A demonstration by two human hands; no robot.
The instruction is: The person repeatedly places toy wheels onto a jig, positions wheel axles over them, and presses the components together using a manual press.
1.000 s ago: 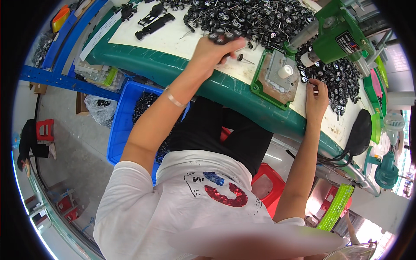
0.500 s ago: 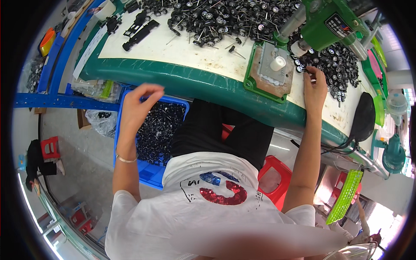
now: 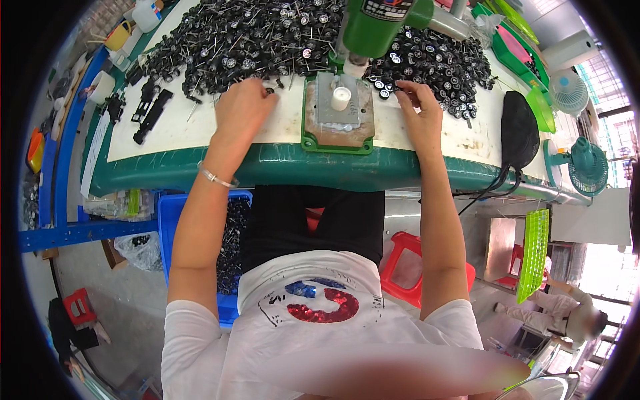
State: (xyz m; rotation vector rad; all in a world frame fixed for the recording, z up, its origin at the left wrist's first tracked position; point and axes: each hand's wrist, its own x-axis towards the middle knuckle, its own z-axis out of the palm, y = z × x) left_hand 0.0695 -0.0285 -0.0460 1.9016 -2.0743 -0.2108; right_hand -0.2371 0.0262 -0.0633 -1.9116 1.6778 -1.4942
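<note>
My left hand (image 3: 244, 110) is over the white work surface, at the front edge of a heap of black wheels on thin metal axles (image 3: 233, 47). Its fingers are curled closed on a small black wheel (image 3: 269, 91) that shows at the fingertips; any axle on it is hidden. My right hand (image 3: 422, 115) is at the near side of a pile of loose black wheels with silver hubs (image 3: 433, 63). Thumb and forefinger close around something small and dark, probably a wheel. Between my hands stands a green press (image 3: 377, 30), its base plate (image 3: 339, 123) carrying a white round holder (image 3: 341, 99).
Black chassis parts (image 3: 153, 117) lie at the left of the table. A black fan-shaped pad (image 3: 520, 130) with cables stands at the right. Below the padded green table edge (image 3: 280, 163) is a blue bin (image 3: 175, 227) of black parts. A red stool (image 3: 400, 257) is beside my legs.
My left hand has moved up from above the blue bin to the heap of wheels and axles, its fingers closing. The right hand stays by the loose wheels. The view has shifted.
</note>
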